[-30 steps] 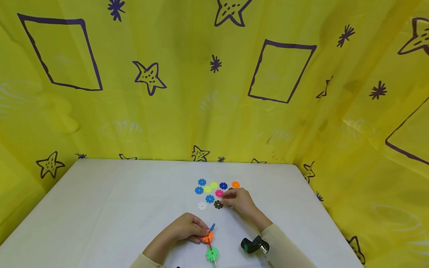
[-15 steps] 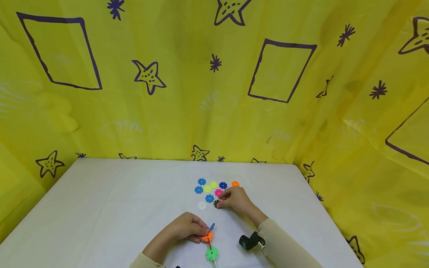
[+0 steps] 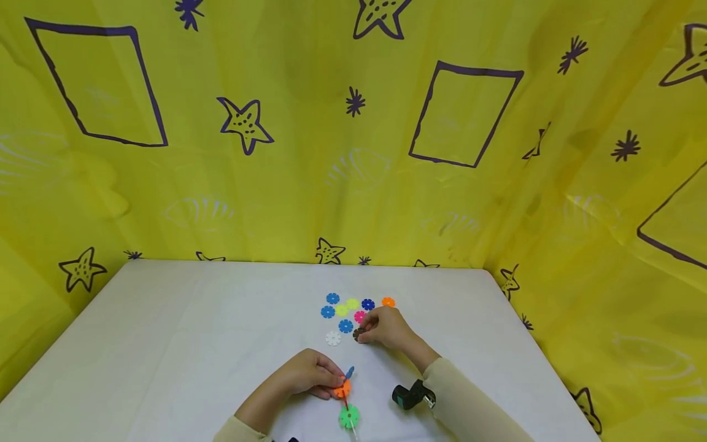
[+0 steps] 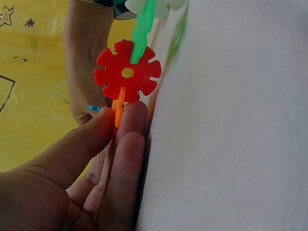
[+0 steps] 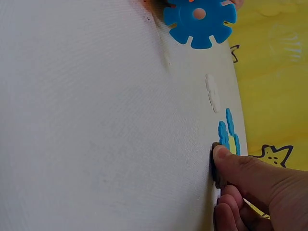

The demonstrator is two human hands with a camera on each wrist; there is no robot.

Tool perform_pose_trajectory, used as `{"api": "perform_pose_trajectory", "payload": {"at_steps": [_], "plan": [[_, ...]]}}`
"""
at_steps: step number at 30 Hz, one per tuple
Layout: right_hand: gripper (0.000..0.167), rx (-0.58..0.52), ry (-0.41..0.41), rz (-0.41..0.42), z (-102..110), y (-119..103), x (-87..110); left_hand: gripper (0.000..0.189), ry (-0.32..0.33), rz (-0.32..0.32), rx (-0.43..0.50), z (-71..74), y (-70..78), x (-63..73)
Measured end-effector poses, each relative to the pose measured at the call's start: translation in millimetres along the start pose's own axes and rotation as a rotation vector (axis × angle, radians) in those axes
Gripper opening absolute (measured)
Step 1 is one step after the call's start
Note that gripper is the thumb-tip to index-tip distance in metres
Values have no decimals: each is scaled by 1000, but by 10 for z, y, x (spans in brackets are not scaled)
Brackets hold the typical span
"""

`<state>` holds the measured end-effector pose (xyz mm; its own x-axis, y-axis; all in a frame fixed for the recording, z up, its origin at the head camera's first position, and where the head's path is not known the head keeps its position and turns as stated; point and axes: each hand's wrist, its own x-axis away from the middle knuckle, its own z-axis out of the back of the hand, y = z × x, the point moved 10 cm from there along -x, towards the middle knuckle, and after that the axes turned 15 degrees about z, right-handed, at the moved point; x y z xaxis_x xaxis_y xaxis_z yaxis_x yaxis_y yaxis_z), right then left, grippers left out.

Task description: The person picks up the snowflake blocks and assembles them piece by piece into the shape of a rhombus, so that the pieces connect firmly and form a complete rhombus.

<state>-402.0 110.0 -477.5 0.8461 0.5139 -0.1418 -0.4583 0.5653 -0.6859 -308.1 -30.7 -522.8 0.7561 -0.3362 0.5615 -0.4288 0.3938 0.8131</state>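
My left hand (image 3: 312,374) pinches the orange notched disc (image 3: 343,388) of a chain of slotted snowflake discs, held low over the table's near side. The chain also has a red disc (image 4: 127,72), a green disc (image 3: 349,417), a white disc at the near end and a blue disc (image 5: 199,26) at the far end. Farther away, my right hand (image 3: 388,327) pinches a dark brown snowflake disc (image 3: 357,334) between thumb and fingers at the edge of a loose group. In the right wrist view the thumb covers part of this brown disc.
Beside the right hand lie loose discs: a white one (image 3: 333,338), several blue, two yellow, a pink one (image 3: 359,317), a dark blue one (image 3: 367,304) and an orange one (image 3: 388,302). A white cloth covers the table (image 3: 182,356). Yellow patterned curtain (image 3: 298,184) surrounds it.
My right hand has shifted slightly left onto the brown disc and now pinches it; the disc shows narrower than before. My left hand keeps its hold on the chain, almost unmoved.
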Motion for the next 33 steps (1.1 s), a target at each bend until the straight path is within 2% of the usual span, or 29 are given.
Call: {"api": "perform_pose_trajectory", "payload": {"at_steps": [8, 16, 22, 28, 33], "plan": [[22, -18, 29, 10, -5, 3, 49, 13, -3, -7, -1, -11, 11, -2], [23, -36, 113, 34, 8, 17, 144, 14, -8, -11, 14, -22, 19, 11], [16, -153, 163, 53, -18, 16, 267, 14, 0, -18, 12, -30, 29, 12], [16, -352, 169, 14, -125, 27, 431, 14, 21, -15, 3, -29, 32, 11], [20, -465, 163, -15, -212, 1, 547, 14, 27, -6, 2, -20, 31, 10]]}}
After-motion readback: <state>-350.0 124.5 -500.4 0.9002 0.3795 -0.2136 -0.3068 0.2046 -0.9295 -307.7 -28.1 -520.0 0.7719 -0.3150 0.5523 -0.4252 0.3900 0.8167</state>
